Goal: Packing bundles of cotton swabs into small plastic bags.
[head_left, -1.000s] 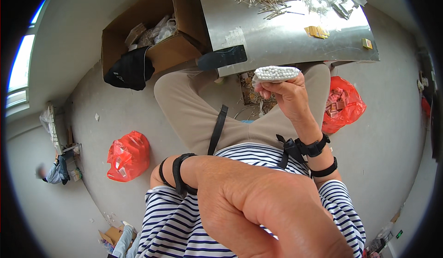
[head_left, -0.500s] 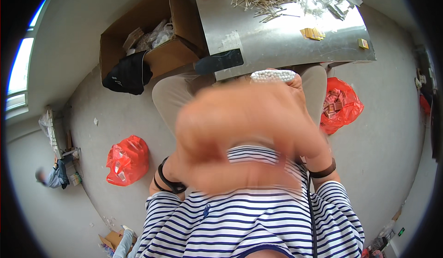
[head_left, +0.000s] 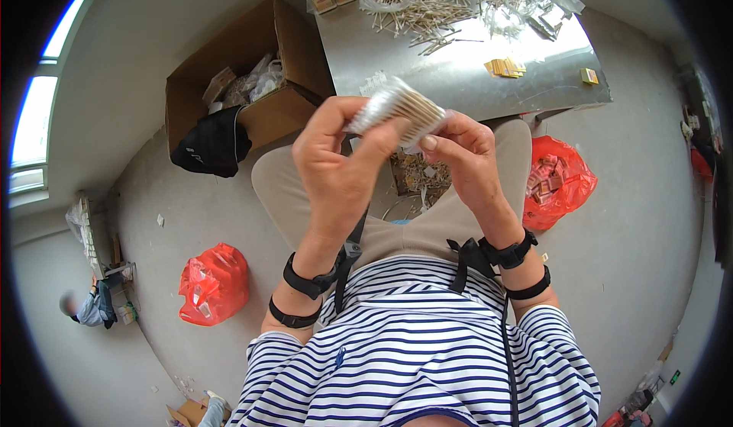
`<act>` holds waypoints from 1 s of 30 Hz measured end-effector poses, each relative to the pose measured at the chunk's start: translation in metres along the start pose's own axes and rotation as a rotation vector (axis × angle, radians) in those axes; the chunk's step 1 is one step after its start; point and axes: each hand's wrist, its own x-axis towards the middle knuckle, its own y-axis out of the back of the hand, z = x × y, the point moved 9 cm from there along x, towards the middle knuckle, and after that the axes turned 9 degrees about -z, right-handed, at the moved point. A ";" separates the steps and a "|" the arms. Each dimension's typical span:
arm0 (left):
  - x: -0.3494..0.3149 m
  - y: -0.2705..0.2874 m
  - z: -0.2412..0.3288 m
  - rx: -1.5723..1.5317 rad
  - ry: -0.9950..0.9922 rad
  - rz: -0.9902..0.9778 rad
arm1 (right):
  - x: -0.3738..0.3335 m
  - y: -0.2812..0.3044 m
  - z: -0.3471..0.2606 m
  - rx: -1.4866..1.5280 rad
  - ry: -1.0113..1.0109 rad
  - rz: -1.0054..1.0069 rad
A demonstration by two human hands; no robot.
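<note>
A flat bundle of wooden-stick cotton swabs, apparently in a clear plastic sleeve, is held tilted between my hands just before the table edge. Its left end with white tips sits in my left hand, whose thumb lies across the sticks and whose fingers curl behind. My right hand pinches the bundle's right end between thumb and fingers. Many loose cotton swabs lie heaped on the metal table beyond, partly in clear plastic.
Small yellow cards and a little yellow box lie on the table. An open cardboard box with a black garment stands left. Red bags sit on both sides. A container of swab scraps shows between my knees. Another person is far left.
My left hand, a blur close to the camera before, has moved away toward the table and now holds the swab bundle together with my right hand. The bundle has turned, showing its sticks.
</note>
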 end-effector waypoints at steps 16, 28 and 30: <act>-0.007 -0.022 -0.031 -0.731 0.238 0.170 | 0.009 -0.010 -0.041 -0.191 0.231 0.389; 0.009 -0.026 0.003 -0.610 0.073 -0.138 | 0.005 -0.003 0.003 0.697 -0.146 0.246; 0.013 -0.020 0.010 -0.534 -0.037 -0.188 | 0.000 0.000 0.017 0.749 -0.190 0.172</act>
